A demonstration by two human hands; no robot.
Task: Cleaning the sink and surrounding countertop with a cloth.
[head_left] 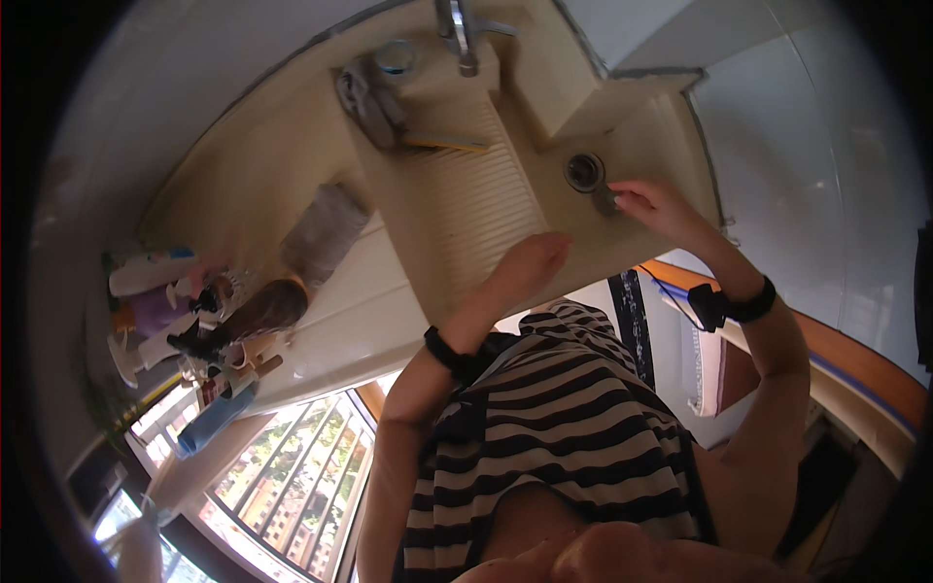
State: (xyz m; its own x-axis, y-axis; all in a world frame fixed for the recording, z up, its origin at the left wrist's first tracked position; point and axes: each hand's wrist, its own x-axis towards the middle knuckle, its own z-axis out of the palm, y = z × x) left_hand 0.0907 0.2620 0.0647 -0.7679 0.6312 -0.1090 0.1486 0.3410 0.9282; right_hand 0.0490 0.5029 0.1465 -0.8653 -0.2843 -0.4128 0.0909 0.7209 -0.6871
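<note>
Below me is a cream-coloured laundry sink (418, 238) with a ribbed washboard (476, 199) built into it. My right hand (653, 208) reaches into the deep basin at the right, beside the round metal drain (584, 172). Its finger and thumb are closed around a small dark grey thing (604, 201) whose kind I cannot make out. Over the front end of the washboard hovers my left hand (533, 264), back upward, its fingers loosely curled in with nothing visible in them. A thin yellow stick-like thing (447, 144) lies across the top of the ribs.
At the back stands a metal tap (466, 53), with a clear glass bowl (396, 58) and a crumpled grey cloth (367, 102) left of it. Another grey cloth (326, 228) lies on the left counter. Several bottles (155, 311) crowd its end, near a barred window (292, 476).
</note>
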